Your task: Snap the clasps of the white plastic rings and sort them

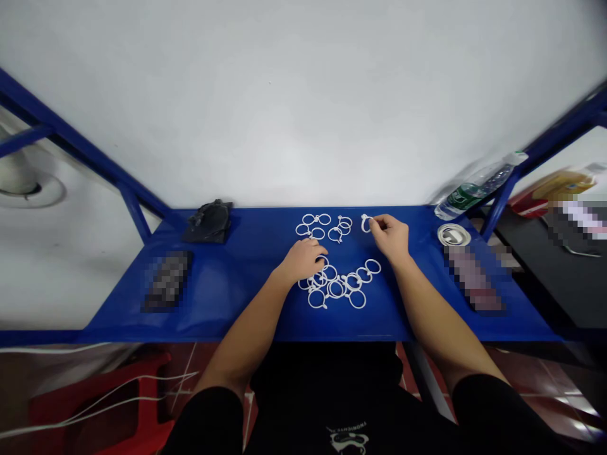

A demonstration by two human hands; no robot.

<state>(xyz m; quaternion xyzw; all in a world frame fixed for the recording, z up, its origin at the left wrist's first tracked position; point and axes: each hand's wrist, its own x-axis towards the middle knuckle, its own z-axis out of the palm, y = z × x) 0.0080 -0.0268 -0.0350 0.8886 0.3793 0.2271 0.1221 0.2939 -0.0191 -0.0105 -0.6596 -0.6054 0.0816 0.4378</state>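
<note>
My right hand (391, 235) pinches a white ring (363, 224) between thumb and fingers near the back of the blue table (251, 297). The ring looks like a curtain ring with a small eyelet. Over the left edge of a loose pile of similar white rings (336, 297) lies my left hand (306, 258), its fingers apart and slightly bent. Some of those rings are partly hidden under its fingers. Behind that hand is a group of several rings (317, 218). A smaller cluster of overlapping rings (340, 230) lies between this group and my right hand.
A black plastic bag (208, 222) and a blurred dark object (168, 281) lie at left. On the right are a water bottle (469, 193), a white coil (454, 235) and a blurred pinkish object (475, 279). Blue frame bars (135, 212) border the table; a white wall (294, 114) stands behind.
</note>
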